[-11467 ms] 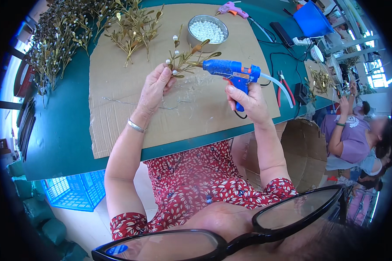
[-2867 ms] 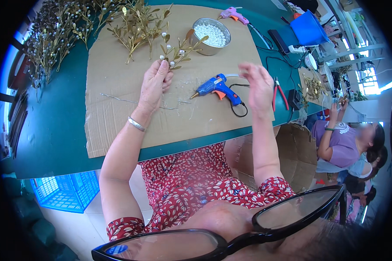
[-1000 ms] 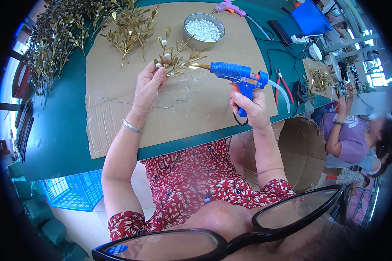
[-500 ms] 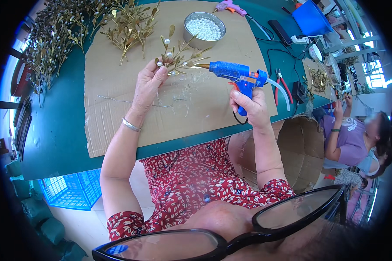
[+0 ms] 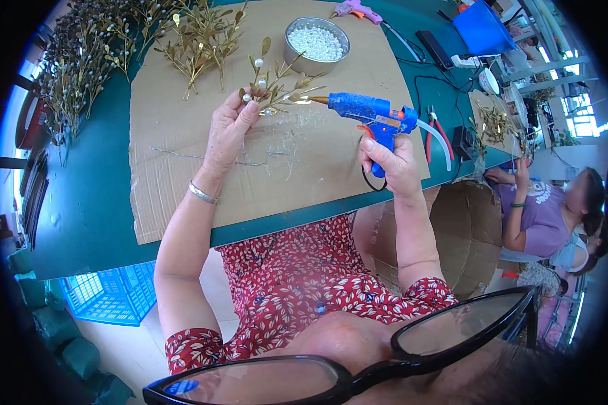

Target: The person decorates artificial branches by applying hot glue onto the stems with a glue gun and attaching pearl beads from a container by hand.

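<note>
Over the cardboard sheet (image 5: 182, 182), my left hand (image 5: 230, 131) pinches a gold artificial leaf sprig (image 5: 277, 94) that carries several white pearl beads. My right hand (image 5: 395, 165) is wrapped round the grip of a blue hot glue gun (image 5: 361, 106), with a finger at its orange trigger. The gun's brass nozzle points left, close to the sprig's right-hand leaves; whether it touches them I cannot tell. A clear glue stick (image 5: 436, 138) sticks out of the gun's back. Beyond the sprig stands a round metal tin (image 5: 316, 46) full of white pearl beads.
Gold sprigs (image 5: 206, 47) lie at the far left, beside a large bunch of darker sprigs (image 5: 81, 61). Glue strings and a thin wire (image 5: 175, 154) lie on the cardboard. A pink glue gun (image 5: 357, 9), red-handled pliers (image 5: 436, 135) and cables are beyond. A co-worker (image 5: 537, 209) sits at right.
The glue gun and my right hand have shifted slightly to the right. My left hand and the sprig have barely moved.
</note>
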A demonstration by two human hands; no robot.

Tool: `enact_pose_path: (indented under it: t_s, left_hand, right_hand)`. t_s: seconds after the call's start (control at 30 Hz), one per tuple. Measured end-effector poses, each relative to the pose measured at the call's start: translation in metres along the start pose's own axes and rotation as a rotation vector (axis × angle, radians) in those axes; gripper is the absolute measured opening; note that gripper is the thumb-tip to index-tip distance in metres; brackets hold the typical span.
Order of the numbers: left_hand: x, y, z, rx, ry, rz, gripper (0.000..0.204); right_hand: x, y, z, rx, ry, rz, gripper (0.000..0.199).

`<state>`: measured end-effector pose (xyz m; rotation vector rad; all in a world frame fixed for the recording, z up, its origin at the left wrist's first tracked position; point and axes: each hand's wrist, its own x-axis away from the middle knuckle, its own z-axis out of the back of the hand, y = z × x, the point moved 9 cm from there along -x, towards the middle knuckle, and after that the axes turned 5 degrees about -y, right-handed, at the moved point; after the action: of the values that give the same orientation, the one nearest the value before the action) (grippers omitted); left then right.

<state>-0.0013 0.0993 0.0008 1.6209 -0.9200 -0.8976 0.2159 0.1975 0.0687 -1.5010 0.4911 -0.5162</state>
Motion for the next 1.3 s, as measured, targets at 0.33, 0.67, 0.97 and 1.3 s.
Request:
enact_pose_path:
  t_s: [0.33,0.67,0.97,1.3]
  left_hand:
    - [-0.0005,-0.0011,-0.0005,-0.001,-0.004,-0.005,0.035]
    - [0.0,0.0016,-0.0003,-0.024,0.009,-0.008,0.034]
    - [-0.0004,0.0004,0.0003,-0.013,0.005,-0.02,0.033]
    - [-0.0009,-0.0005,0.001,-0.02,0.008,-0.011,0.034]
  right_hand:
    - [-0.0014,0.0056,-0.0008,0.002,-0.037,-0.007,0.026]
    - [-0.0028,0.0047,-0.0013,0.044,-0.046,0.012,0.02]
    - [-0.0042,0.0032,-0.0035,0.061,-0.045,0.009,0.018]
    - [-0.0041,0.0038,-0.0027,0.063,-0.046,0.01,0.019]
